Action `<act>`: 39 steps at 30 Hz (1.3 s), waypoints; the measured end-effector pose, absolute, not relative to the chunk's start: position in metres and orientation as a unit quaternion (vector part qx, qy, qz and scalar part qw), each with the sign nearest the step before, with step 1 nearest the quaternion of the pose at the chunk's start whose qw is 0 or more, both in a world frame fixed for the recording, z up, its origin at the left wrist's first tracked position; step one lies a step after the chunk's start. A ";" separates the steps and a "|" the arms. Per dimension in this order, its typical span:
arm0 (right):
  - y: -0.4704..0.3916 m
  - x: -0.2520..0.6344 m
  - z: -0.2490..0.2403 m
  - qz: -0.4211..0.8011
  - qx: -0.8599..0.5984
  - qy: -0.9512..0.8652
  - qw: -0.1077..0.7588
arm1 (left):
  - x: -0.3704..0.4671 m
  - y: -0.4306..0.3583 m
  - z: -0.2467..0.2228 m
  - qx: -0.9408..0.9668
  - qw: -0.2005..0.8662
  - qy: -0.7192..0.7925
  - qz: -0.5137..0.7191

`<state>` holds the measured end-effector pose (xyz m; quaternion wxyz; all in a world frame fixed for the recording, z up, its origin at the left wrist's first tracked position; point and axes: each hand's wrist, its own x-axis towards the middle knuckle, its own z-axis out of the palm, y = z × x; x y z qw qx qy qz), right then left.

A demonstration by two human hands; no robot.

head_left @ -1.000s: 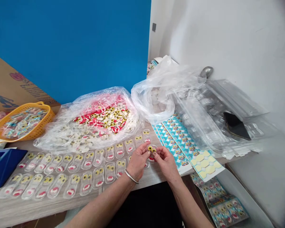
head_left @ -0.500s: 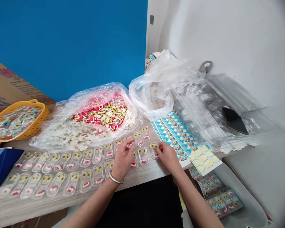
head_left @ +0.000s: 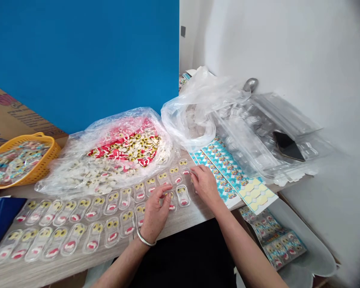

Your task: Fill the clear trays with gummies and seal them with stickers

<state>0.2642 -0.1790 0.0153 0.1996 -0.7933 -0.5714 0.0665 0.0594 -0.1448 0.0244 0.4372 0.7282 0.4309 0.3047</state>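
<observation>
Two rows of clear plastic blister shells [head_left: 97, 238] lie on the table, most holding a yellow eyes piece [head_left: 183, 163] and a red-and-white mouth piece [head_left: 129, 231]. My left hand [head_left: 154, 210] hovers over the lower row near its right end, thumb and index finger apart with nothing visible between them. My right hand [head_left: 205, 184] is at the right end of the upper row, its fingertips drawn together beside the last shell. Whatever those fingertips hold is hidden. The hand largely covers the last shell of the lower row.
Behind the rows a clear bag [head_left: 75, 176] holds loose eyes and mouth pieces. An orange basket [head_left: 52, 154] and a blue container [head_left: 6, 220] stand left. Right are printed card sheets [head_left: 228, 160], a bag of empty shells [head_left: 258, 156] with a phone [head_left: 288, 146], and a bin [head_left: 315, 248] below.
My right hand has moved up and slightly left, from the last lower-row shell towards the end of the upper row. My left hand keeps much the same pose. The view has shifted slightly.
</observation>
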 end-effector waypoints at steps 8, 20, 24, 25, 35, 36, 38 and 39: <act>-0.133 0.286 -0.002 0.097 -0.742 -0.658 0.084 | 0.052 -0.137 0.026 0.702 0.461 0.445 0.311; -0.130 0.279 0.005 0.090 -0.743 -0.662 0.046 | 0.049 -0.131 0.023 0.684 0.476 0.450 0.320; -0.124 0.280 0.007 0.098 -0.721 -0.684 0.044 | 0.047 -0.131 0.023 0.678 0.482 0.456 0.317; -0.123 0.280 0.007 0.100 -0.716 -0.689 0.045 | 0.047 -0.130 0.023 0.679 0.482 0.456 0.315; -0.122 0.276 0.013 0.104 -0.723 -0.681 0.062 | 0.043 -0.129 0.019 0.679 0.480 0.456 0.317; -0.125 0.276 0.016 0.101 -0.726 -0.677 0.073 | 0.043 -0.129 0.019 0.682 0.477 0.455 0.316; -0.138 0.273 0.025 0.098 -0.739 -0.660 0.096 | 0.042 -0.129 0.020 0.686 0.473 0.454 0.317; -0.148 0.269 0.028 0.102 -0.750 -0.645 0.103 | 0.042 -0.129 0.021 0.687 0.471 0.453 0.317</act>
